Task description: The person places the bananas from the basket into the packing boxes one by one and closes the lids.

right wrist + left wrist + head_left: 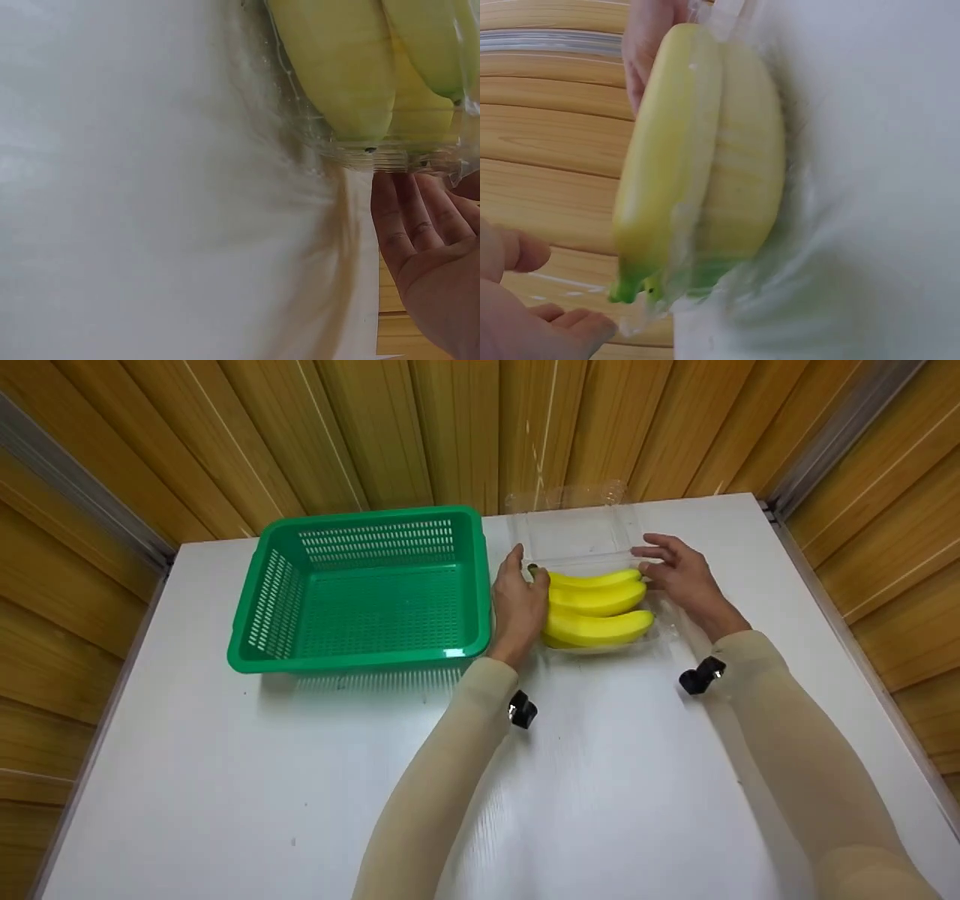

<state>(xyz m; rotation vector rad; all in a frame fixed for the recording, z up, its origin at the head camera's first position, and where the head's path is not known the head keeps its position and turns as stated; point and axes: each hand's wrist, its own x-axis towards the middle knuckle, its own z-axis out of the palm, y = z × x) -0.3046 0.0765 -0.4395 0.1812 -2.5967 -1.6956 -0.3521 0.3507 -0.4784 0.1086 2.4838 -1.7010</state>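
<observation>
Several yellow bananas (598, 598) lie side by side in a clear plastic clamshell box (390, 159). Its transparent lid (574, 534) is hinged back toward the wall. At the stem end, my left hand (519, 604) stands beside the box with thumb and fingers spread apart; in the left wrist view the green stems (641, 281) are just past the fingertips. My right hand (681, 577) is at the opposite end. In the right wrist view its extended fingers (414, 214) reach the ribbed end wall of the box, and the thumb is mostly hidden.
A green plastic basket (360, 664) with slotted sides stands just left of my left hand. Both stand on a white table (360, 795) backed by wood-patterned walls (450, 427). Small black devices (523, 710) are strapped at both wrists.
</observation>
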